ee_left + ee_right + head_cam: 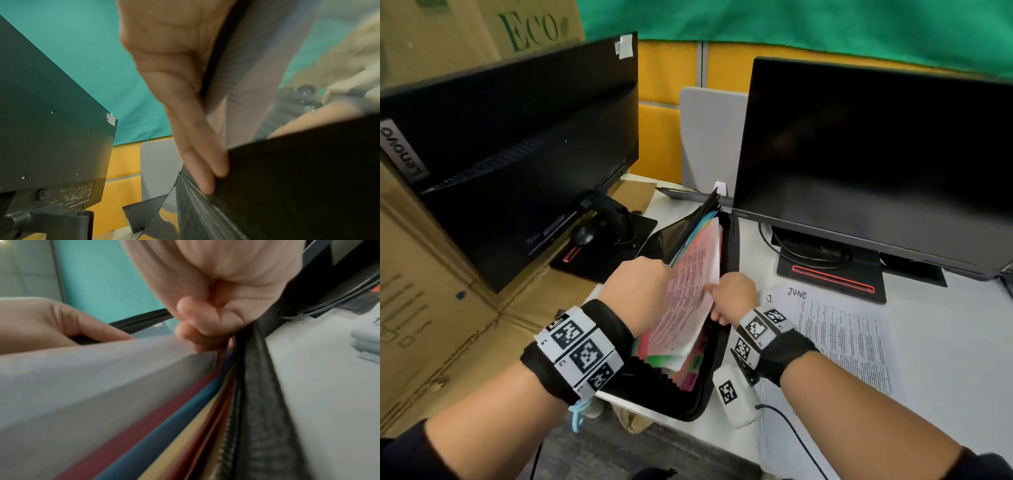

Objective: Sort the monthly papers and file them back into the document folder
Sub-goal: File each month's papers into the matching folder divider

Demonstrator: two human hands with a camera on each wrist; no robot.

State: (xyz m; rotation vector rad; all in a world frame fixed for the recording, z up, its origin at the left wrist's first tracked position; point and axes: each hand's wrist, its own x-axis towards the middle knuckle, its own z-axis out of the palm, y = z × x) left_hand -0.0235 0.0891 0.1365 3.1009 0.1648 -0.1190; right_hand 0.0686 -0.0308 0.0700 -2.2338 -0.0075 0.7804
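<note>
Both hands' fingertips vanish inside the document folder [709,359].

The zipped fabric document folder [709,383] is black, and its inner dividers [168,415] are dark red, blue, yellow and orange. The sheet standing in it [690,291] looks pink with dark print lines. The flat paper marked "JUNE" [842,339] is white with black text.
</note>
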